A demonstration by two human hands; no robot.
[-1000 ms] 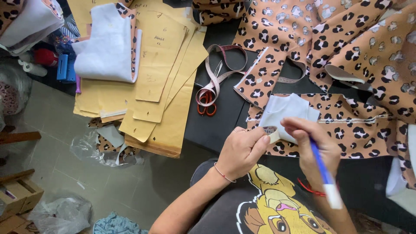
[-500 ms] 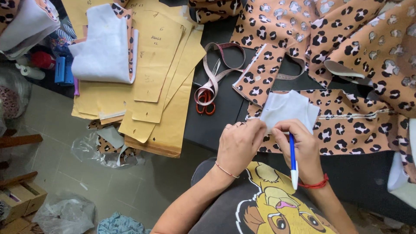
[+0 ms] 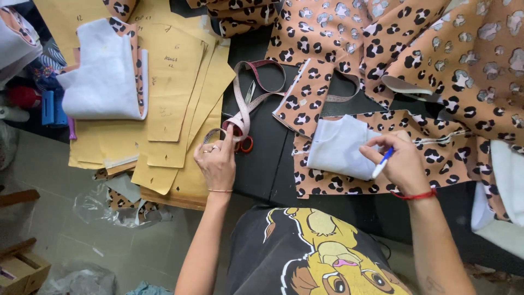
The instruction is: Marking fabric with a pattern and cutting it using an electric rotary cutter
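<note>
Head view, looking straight down. The left hand [image 3: 217, 159], low and left of centre, reaches onto a coiled tape measure [image 3: 246, 106] beside red-handled scissors [image 3: 244, 144]; its fingers rest on the tape, and whether the grip is closed on it cannot be told. The right hand [image 3: 401, 164], right of centre, has its grip clamped on a blue-and-white pen [image 3: 382, 163], the tip over a pale fabric piece [image 3: 339, 147] lying on leopard-print cloth [image 3: 436, 60].

Risks, as a judgement: the tape loops around the scissors, so pulling it could drag the blades along or snag them. With nothing pinning the pale piece, the pen could push it askew — or mark the print beneath.

The bench [image 3: 262, 164] is black, crowded edge to edge. Tan paper patterns [image 3: 174, 93] are stacked at upper left, some overhanging the bench edge, with a white lining piece [image 3: 103, 82] on top. Below, at lower left, a grey tiled floor [image 3: 49, 218] holds clear plastic bags [image 3: 103, 205], cloth scraps and a cardboard box [image 3: 19, 267] — a cluttered sewing workroom.
</note>
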